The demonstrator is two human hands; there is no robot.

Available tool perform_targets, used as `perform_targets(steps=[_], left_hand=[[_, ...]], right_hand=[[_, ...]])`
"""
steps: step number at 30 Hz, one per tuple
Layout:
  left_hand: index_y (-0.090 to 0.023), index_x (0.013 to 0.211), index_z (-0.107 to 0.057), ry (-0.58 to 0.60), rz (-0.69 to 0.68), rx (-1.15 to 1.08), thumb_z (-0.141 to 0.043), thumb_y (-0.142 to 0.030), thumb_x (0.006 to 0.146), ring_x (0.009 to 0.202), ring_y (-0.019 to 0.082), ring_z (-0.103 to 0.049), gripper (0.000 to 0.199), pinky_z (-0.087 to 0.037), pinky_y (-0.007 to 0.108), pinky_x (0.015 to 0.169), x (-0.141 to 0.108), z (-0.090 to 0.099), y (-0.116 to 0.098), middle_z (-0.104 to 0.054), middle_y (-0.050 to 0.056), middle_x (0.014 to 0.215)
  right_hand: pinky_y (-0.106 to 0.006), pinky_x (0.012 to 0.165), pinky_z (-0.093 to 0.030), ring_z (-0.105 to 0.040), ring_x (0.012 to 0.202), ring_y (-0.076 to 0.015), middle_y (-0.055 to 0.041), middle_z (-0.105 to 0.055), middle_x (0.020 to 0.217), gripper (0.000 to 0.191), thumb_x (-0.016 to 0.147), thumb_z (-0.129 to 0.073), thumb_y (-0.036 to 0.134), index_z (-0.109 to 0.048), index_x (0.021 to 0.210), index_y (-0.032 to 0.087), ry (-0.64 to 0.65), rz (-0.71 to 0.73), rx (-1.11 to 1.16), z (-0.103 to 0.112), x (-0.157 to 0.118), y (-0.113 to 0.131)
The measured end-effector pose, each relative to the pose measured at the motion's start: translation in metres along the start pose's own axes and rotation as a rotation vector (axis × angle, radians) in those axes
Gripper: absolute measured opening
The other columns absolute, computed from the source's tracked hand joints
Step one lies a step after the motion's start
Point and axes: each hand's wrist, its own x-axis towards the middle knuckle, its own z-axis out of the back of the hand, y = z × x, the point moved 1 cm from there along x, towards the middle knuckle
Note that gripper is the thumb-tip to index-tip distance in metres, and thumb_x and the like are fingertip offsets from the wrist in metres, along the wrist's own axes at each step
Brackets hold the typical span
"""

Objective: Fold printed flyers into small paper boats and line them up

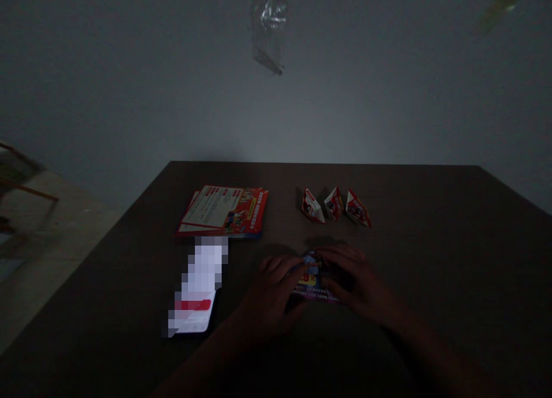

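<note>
A small printed sheet of paper (pixel 311 280), purple and blue with a yellow patch, lies on the table between my two hands. My left hand (pixel 276 286) covers its left side, fingers bent over the paper and thumb at its lower edge. On the right side my right hand (pixel 351 280) grips it the same way, with fingertips at the top edge and thumb lower down. Part of the sheet is hidden under my fingers, and dim light blurs its folds. Beyond my hands stand three small folded red-and-white paper pieces (pixel 313 206), (pixel 333 204), (pixel 357 209) in a row.
A stack of red and white printed leaflets (pixel 224 209) lies at the back left of the dark table (pixel 431 225). Nearer me, a phone (pixel 196 314) with a lit screen rests left of my hands. A grey wall (pixel 366 87) rises behind the table, with a clear plastic pouch (pixel 269 27).
</note>
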Motion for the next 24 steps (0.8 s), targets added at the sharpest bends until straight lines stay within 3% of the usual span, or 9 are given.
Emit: perform_targets(steps=[7, 12, 19, 24], left_hand=[[-0.022, 0.132, -0.041, 0.004, 0.015, -0.005, -0.062, -0.027, 0.077, 0.119, 0.026, -0.042, 0.059, -0.030, 0.042, 0.101, -0.0010, -0.0022, 0.0004, -0.049, 0.008, 0.131], [-0.021, 0.131, -0.042, 0.003, 0.010, 0.007, -0.063, -0.026, 0.077, 0.118, 0.025, -0.041, 0.058, -0.031, 0.040, 0.101, -0.0001, -0.0023, 0.0006, -0.048, 0.007, 0.131], [-0.019, 0.129, -0.044, -0.004, 0.012, 0.011, -0.063, -0.023, 0.077, 0.117, 0.025, -0.042, 0.055, -0.030, 0.040, 0.100, -0.0004, -0.0006, -0.0010, -0.050, 0.009, 0.129], [-0.020, 0.126, -0.048, -0.023, 0.025, -0.004, -0.062, -0.023, 0.077, 0.114, 0.025, -0.045, 0.051, -0.032, 0.041, 0.099, 0.0002, -0.0013, -0.0005, -0.053, 0.008, 0.126]], right_hand=[[-0.049, 0.101, -0.031, -0.042, 0.123, -0.0273, -0.0103, -0.051, 0.132, 0.058, 0.079, -0.052, 0.013, -0.039, 0.135, 0.024, 0.059, 0.057, -0.052, 0.0015, -0.0005, -0.0003], [-0.049, 0.102, -0.029, -0.040, 0.124, -0.0275, -0.0104, -0.049, 0.134, 0.063, 0.077, -0.056, 0.017, -0.036, 0.137, 0.024, 0.094, 0.054, -0.086, 0.0002, -0.0016, 0.0002], [-0.046, 0.103, -0.029, -0.039, 0.125, -0.0264, -0.0087, -0.049, 0.134, 0.065, 0.075, -0.064, 0.027, -0.039, 0.135, 0.024, 0.118, 0.047, -0.128, -0.0017, -0.0012, 0.0008], [-0.048, 0.101, -0.030, -0.040, 0.124, -0.0285, -0.0107, -0.049, 0.134, 0.054, 0.077, -0.065, 0.029, -0.049, 0.128, 0.024, 0.114, 0.083, -0.168, -0.0013, -0.0018, 0.0027]])
